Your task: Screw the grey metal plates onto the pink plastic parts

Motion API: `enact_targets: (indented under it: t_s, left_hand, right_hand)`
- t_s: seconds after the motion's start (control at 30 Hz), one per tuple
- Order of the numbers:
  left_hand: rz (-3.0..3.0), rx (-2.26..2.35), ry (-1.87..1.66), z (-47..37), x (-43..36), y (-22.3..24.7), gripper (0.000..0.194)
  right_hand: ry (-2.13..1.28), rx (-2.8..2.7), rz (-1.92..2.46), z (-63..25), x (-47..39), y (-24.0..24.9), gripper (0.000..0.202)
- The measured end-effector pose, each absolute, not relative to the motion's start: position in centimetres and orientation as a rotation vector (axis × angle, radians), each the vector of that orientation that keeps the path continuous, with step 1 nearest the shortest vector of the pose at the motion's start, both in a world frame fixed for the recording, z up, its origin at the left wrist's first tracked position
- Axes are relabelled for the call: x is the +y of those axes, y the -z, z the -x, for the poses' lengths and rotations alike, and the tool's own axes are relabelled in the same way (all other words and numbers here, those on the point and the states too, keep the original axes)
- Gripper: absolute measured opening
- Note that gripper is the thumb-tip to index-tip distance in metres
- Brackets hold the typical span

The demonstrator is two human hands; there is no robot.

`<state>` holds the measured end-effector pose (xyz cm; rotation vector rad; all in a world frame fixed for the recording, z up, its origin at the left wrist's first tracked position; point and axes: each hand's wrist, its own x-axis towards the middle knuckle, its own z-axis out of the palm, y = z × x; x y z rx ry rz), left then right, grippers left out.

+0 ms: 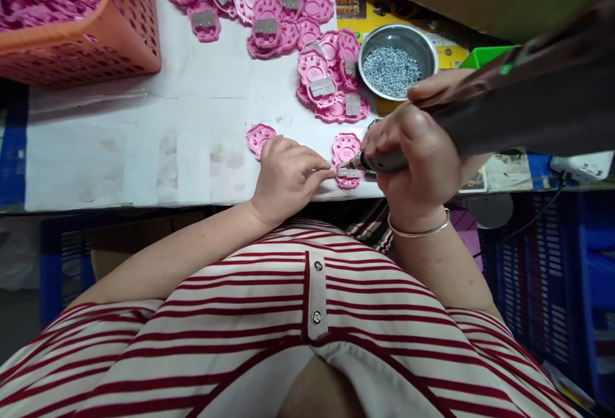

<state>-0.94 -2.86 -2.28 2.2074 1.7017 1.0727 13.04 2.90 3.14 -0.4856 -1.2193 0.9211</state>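
An electric screwdriver [387, 160] is gripped in my right hand [418, 155], its bit pointing left and down at a pink plastic part [346, 145] near the table's front edge. A grey metal plate [349, 174] sits on the lower half of that part, and the bit tip is at this plate. My left hand [293, 177] pinches thumb and forefinger together at the part's left edge; whatever is between the fingertips is too small to make out. Just beyond the left hand's knuckles lies another pink part [260, 140], partly covered by the hand.
Pink parts with metal plates [321, 88] are heaped at the back. A steel bowl [434, 52] of small screws [391, 70] stands behind my right hand. An orange basket [129, 20] full of pink pieces occupies the back left. A green container [485, 56] is partly hidden at right.
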Motion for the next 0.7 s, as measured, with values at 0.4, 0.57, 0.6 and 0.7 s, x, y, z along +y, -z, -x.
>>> enact_targets:
  t_s: [0.4,0.57,0.6,0.7]
  left_hand:
    - [-2.095,1.521,-1.081,0.7,-2.7,1.7,0.005]
    - [-1.990,1.513,-1.093,0.3,-2.6,1.5,0.008]
    - [-1.985,1.518,-1.095,0.2,-2.5,1.5,0.009]
    - [-1.969,1.561,-1.070,0.0,-2.2,1.8,0.011]
  right_hand:
    - [-1.172,-1.158,0.393,-14.1,1.3,-5.6,0.024]
    - [-1.082,-1.082,0.291,-13.5,1.1,-5.5,0.011]
    - [-1.087,-1.076,0.286,-13.5,1.2,-5.4,0.012]
    - [-1.143,-1.095,0.332,-13.7,1.4,-5.1,0.019]
